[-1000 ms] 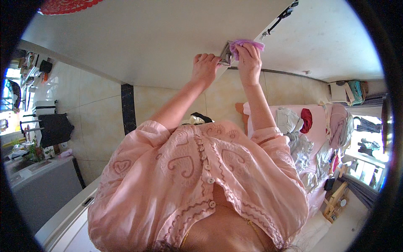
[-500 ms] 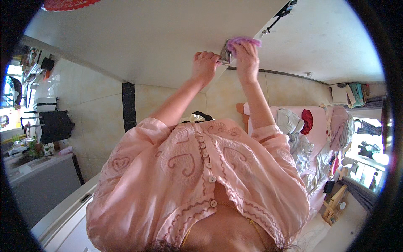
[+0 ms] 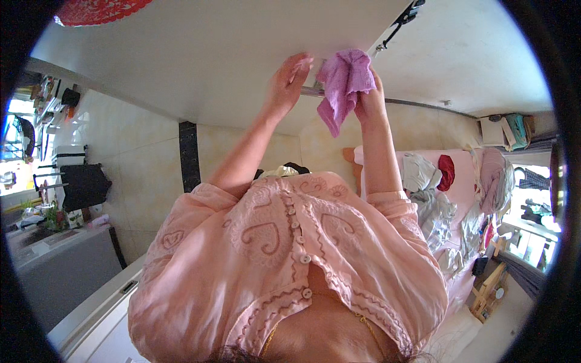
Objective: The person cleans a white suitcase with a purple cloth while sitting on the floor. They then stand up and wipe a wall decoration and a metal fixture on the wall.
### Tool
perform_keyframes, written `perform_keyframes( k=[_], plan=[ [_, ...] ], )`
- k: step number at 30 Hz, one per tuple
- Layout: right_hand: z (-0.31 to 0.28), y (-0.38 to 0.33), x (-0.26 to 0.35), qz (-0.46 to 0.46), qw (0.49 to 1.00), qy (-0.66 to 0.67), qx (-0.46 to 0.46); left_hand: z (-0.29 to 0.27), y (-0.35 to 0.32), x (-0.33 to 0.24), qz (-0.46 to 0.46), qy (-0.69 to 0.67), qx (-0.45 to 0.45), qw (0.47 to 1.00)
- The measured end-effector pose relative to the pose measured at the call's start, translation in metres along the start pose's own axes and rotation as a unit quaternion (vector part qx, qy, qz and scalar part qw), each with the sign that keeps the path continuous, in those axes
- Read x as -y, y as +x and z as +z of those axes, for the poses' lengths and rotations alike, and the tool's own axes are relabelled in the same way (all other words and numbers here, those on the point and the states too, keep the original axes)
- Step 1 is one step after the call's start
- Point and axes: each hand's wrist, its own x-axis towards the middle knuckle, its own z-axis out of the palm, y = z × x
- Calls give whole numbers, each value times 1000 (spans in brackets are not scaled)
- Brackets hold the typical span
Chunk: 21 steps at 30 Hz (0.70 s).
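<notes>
Up at the white overhead surface with both hands, and a clear change from a moment ago: no longer bunched tight between the two hands, but shaken loose and hanging down in a soft fold. Talking about the purple cloth, now pinched at its upper edge by the right hand alone, fingers closed firmly on the fabric, high up just beside the grey metal rail. Left hand off the cloth altogether, fingers stretched out and gripping nothing, tips at or very near the white surface; cannot tell whether actually touching. Judging by that, done with the two-handed fiddling and into one-handed work with the cloth, free hand merely steadying. Now the count: two hands raised, one purple cloth, one grey rail running off to the right, one dark bracket higher up. Below all that, one pink embroidered blouse, and off to the right one pink bed strewn with clothes.
</notes>
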Motion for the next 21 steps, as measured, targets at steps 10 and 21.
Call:
perform_keyframes(
  k=[10,21],
  plan=[
    [-10,9,-38,-87,939,-328,54,-45,-5,-22,-153,-7,86,984],
    [57,-26,-64,-284,821,-491,68,-73,-17,-30,-168,-130,-65,975]
  ],
)
